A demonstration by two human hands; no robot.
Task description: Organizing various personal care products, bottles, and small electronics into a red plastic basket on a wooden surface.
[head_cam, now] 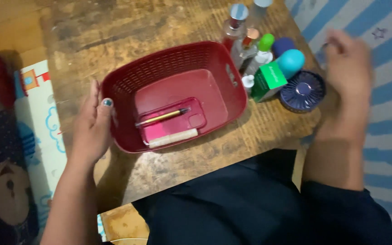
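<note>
Worn brown wood fills the view, a small table (128,27) with a striped blue cloth off to one side and a picture mat on the other. Left hand (91,127) is flat against the end wall of the dark red basket (123,77), fingers loosely curled on the rim, steadying it rather than clamping. Inside lie a pink case (191,119), a gold pen (162,117) across it, and a pale stick (173,138) at its edge. Right hand (348,66) is blurred above the bottles; whether its fingers are apart or closed, I cannot tell. It looks like the loading step, basket partly filled. Nearest that hand are the round blue fan (302,90), the green box (268,79) and the teal bottle (291,61). Picking one calls for a clean pinch without toppling the tall glass bottle (234,27).
</note>
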